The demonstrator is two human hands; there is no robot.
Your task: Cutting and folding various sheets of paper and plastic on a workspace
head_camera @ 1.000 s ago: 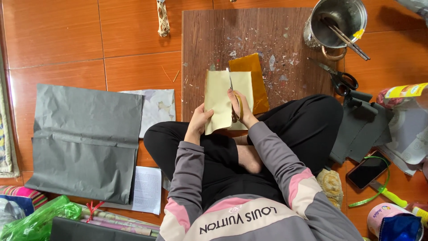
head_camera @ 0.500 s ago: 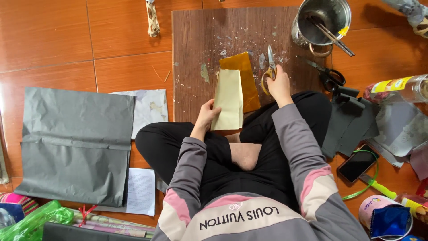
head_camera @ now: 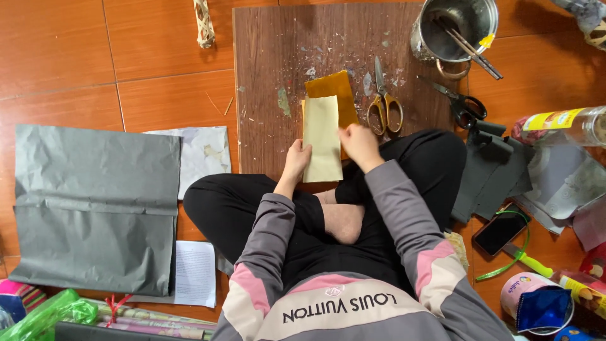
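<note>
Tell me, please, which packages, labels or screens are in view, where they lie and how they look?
Clear bottle, far right, lying down: yellow-and-red label.
Phone, on floor beside person's right knee: dark blank screen.
Round tub, bottom right: pink label, blue wrapper inside.
Printed sheet, bottom left: white paper.
</note>
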